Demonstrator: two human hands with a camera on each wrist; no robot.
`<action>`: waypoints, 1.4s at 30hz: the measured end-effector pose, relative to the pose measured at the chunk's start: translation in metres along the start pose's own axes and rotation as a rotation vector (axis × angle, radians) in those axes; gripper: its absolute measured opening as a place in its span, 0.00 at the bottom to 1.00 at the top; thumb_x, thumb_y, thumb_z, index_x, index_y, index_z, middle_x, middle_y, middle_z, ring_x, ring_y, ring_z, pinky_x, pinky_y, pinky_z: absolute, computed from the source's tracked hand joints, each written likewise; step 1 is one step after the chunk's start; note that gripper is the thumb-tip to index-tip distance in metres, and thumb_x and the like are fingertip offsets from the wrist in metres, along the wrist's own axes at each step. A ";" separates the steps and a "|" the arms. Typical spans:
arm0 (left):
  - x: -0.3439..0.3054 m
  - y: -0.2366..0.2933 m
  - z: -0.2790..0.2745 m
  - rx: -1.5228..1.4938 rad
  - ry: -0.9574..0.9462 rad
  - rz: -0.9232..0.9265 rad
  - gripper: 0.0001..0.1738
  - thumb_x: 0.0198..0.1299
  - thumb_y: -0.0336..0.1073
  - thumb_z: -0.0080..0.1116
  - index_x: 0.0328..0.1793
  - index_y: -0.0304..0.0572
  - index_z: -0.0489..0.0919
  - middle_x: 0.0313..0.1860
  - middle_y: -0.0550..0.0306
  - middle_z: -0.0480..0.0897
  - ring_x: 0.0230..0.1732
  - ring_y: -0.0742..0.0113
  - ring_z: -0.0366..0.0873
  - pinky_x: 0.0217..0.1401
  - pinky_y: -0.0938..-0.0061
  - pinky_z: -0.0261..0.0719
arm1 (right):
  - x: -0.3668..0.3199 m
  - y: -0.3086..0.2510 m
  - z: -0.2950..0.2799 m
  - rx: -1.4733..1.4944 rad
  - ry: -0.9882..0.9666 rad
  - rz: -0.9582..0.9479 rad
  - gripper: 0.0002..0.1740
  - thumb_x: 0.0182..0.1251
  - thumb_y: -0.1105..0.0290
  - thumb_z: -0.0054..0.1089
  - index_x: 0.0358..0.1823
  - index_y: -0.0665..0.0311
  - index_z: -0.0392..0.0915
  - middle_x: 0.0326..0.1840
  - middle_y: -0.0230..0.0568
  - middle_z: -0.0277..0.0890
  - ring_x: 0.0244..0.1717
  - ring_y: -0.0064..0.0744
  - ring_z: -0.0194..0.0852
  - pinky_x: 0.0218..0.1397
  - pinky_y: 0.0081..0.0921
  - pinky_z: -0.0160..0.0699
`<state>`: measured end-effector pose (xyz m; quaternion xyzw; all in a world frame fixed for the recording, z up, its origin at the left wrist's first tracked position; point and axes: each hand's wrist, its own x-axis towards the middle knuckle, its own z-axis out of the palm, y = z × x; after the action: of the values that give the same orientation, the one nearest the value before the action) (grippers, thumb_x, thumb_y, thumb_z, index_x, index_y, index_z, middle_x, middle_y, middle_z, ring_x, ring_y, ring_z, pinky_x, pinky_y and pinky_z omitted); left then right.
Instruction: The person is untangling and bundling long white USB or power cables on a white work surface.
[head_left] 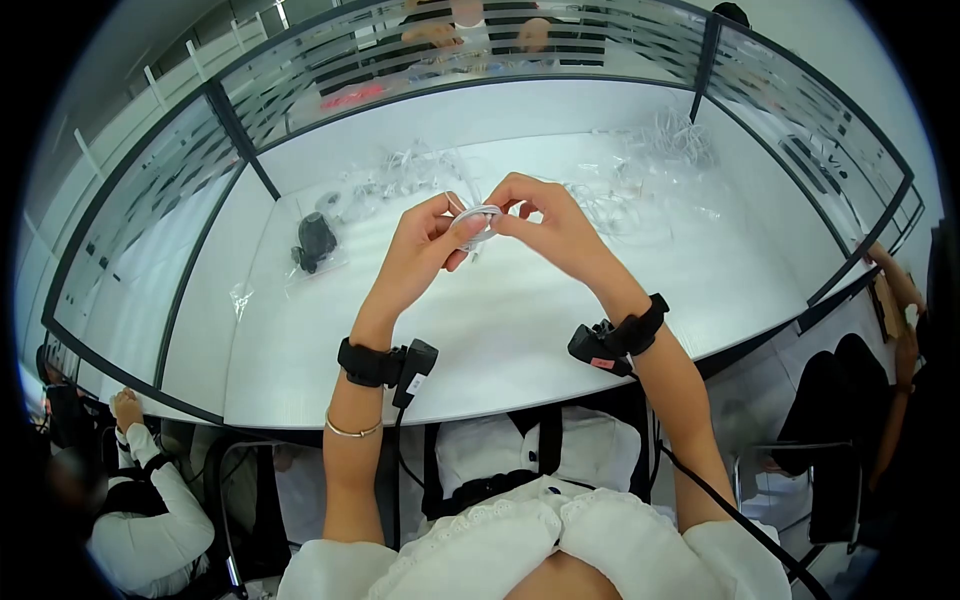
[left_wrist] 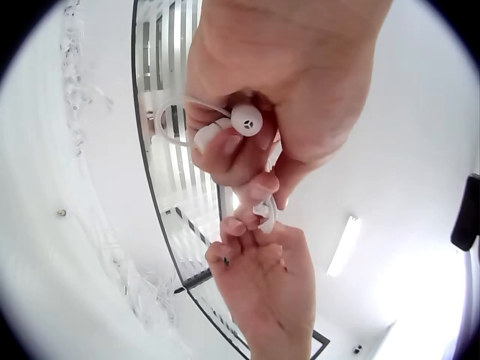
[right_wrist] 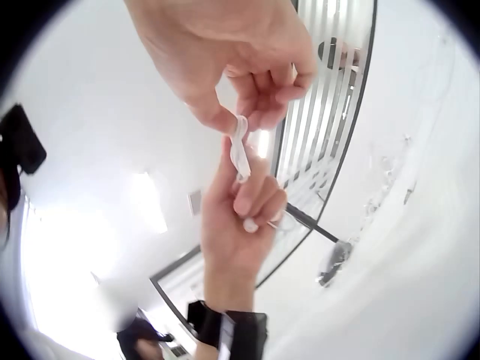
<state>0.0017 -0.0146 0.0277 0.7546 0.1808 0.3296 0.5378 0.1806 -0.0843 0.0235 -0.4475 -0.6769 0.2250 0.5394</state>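
Observation:
Both hands hold a pair of white wired earphones above the white table (head_left: 400, 390), its cable wound into a small coil (head_left: 479, 222). My left hand (head_left: 412, 250) pinches the coil between thumb and finger. In the left wrist view, a white earbud (left_wrist: 246, 120) sticks out of that hand's curled fingers, with a thin loop of cable beside it. My right hand (head_left: 558, 232) pinches the coil's other side with thumb and fingertips. The right wrist view shows the flattened white coil (right_wrist: 238, 154) stretched between the two hands.
A dark object (head_left: 315, 240) in a clear bag lies at the left. Clear plastic bags (head_left: 405, 172) are at the back left, more bagged white cables (head_left: 680, 145) at the back right. Loose cables (head_left: 615, 210) lie beyond my right hand. Framed partitions (head_left: 240, 135) border the table.

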 end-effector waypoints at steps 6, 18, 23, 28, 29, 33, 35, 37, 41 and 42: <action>0.005 -0.008 -0.001 -0.057 -0.039 -0.008 0.14 0.67 0.42 0.54 0.31 0.43 0.74 0.19 0.69 0.72 0.18 0.86 0.59 0.19 0.87 0.50 | -0.005 0.016 -0.003 0.371 -0.100 0.191 0.09 0.58 0.67 0.57 0.34 0.66 0.80 0.32 0.28 0.76 0.38 0.18 0.70 0.47 0.18 0.64; 0.006 -0.018 0.014 -0.188 0.043 0.058 0.17 0.71 0.47 0.45 0.33 0.44 0.73 0.22 0.70 0.70 0.16 0.85 0.55 0.17 0.86 0.46 | -0.003 0.023 0.003 0.589 -0.255 0.225 0.06 0.61 0.68 0.56 0.38 0.59 0.79 0.32 0.30 0.77 0.38 0.21 0.73 0.61 0.28 0.59; 0.004 -0.011 0.026 -0.202 0.173 0.052 0.17 0.71 0.47 0.45 0.33 0.45 0.73 0.21 0.70 0.69 0.16 0.84 0.55 0.17 0.87 0.48 | -0.001 0.025 0.006 0.570 -0.263 0.156 0.06 0.62 0.68 0.57 0.37 0.60 0.78 0.36 0.31 0.78 0.42 0.23 0.74 0.61 0.30 0.59; 0.005 -0.011 0.036 -0.170 0.315 0.120 0.22 0.68 0.47 0.50 0.24 0.42 0.68 0.17 0.68 0.66 0.16 0.83 0.57 0.18 0.84 0.52 | 0.000 0.031 0.005 0.510 -0.248 0.148 0.06 0.63 0.68 0.57 0.38 0.61 0.78 0.41 0.30 0.77 0.46 0.21 0.72 0.57 0.24 0.63; 0.006 -0.011 0.038 -0.183 0.370 0.104 0.22 0.68 0.46 0.51 0.23 0.41 0.69 0.17 0.68 0.65 0.17 0.83 0.56 0.19 0.84 0.53 | 0.000 0.026 0.006 0.465 -0.211 0.171 0.09 0.63 0.66 0.59 0.40 0.62 0.77 0.40 0.29 0.76 0.44 0.18 0.71 0.54 0.19 0.64; 0.007 -0.018 0.035 -0.103 0.482 0.116 0.22 0.68 0.46 0.52 0.23 0.39 0.72 0.17 0.70 0.65 0.19 0.85 0.57 0.20 0.85 0.54 | 0.005 0.023 0.015 0.286 -0.060 0.271 0.15 0.58 0.62 0.65 0.40 0.64 0.75 0.35 0.31 0.75 0.36 0.17 0.69 0.44 0.19 0.68; 0.005 -0.018 0.030 -0.109 0.502 0.120 0.22 0.67 0.46 0.53 0.24 0.38 0.73 0.18 0.70 0.65 0.20 0.84 0.57 0.20 0.86 0.56 | 0.004 0.024 0.024 0.201 0.120 0.220 0.15 0.56 0.63 0.67 0.36 0.65 0.74 0.33 0.31 0.73 0.33 0.17 0.68 0.39 0.19 0.68; 0.006 -0.017 0.026 -0.142 0.515 0.120 0.22 0.67 0.45 0.53 0.24 0.38 0.73 0.18 0.69 0.65 0.20 0.84 0.58 0.21 0.86 0.57 | 0.007 0.020 0.027 0.108 0.202 0.142 0.14 0.52 0.66 0.69 0.30 0.65 0.73 0.29 0.29 0.72 0.29 0.19 0.67 0.31 0.20 0.68; 0.008 -0.022 0.023 -0.220 0.536 0.178 0.20 0.68 0.45 0.53 0.26 0.40 0.74 0.21 0.70 0.68 0.21 0.85 0.58 0.22 0.86 0.55 | 0.006 -0.001 0.037 -0.176 0.286 -0.020 0.07 0.51 0.71 0.66 0.29 0.63 0.75 0.29 0.30 0.74 0.26 0.24 0.68 0.30 0.21 0.69; 0.007 -0.024 0.022 -0.226 0.543 0.210 0.18 0.68 0.45 0.53 0.28 0.41 0.75 0.22 0.70 0.69 0.22 0.86 0.59 0.21 0.87 0.53 | 0.005 -0.003 0.038 -0.178 0.274 -0.010 0.07 0.51 0.71 0.65 0.30 0.63 0.76 0.30 0.30 0.75 0.26 0.24 0.68 0.30 0.21 0.69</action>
<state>0.0240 -0.0165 0.0027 0.5890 0.2013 0.5908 0.5134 0.1440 -0.0749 0.0165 -0.5166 -0.6165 0.0982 0.5860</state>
